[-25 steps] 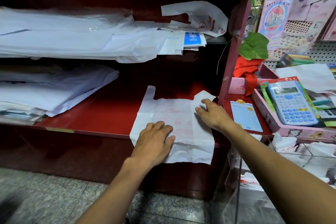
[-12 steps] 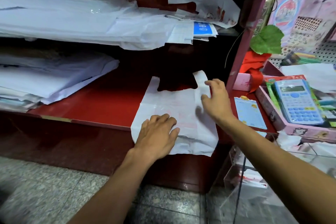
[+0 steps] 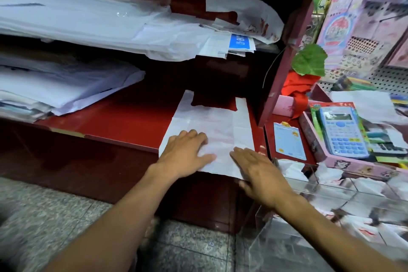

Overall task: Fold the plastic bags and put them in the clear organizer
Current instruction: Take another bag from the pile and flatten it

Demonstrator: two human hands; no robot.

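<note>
Flattening stage I'd say: plastic bag (image 3: 212, 130) lies spread on the red shelf (image 3: 123, 121), left hand (image 3: 186, 153) pressing it flat-fingered, right hand (image 3: 260, 174) open at its near corner, gripping nothing. Next up, fold it; clear organizer (image 3: 309, 216) waits right beside.

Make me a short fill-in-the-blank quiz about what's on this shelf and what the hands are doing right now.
1. Both the left hand and the right hand rest on a flattened ____ plastic bag.
2. The bag lies on a shelf whose surface is ____.
3. The blue calculator sits in a ____ tray to the right.
4. The clear organizer stands to the ____ of the bag.

Missing words: white; red; pink; right
</note>
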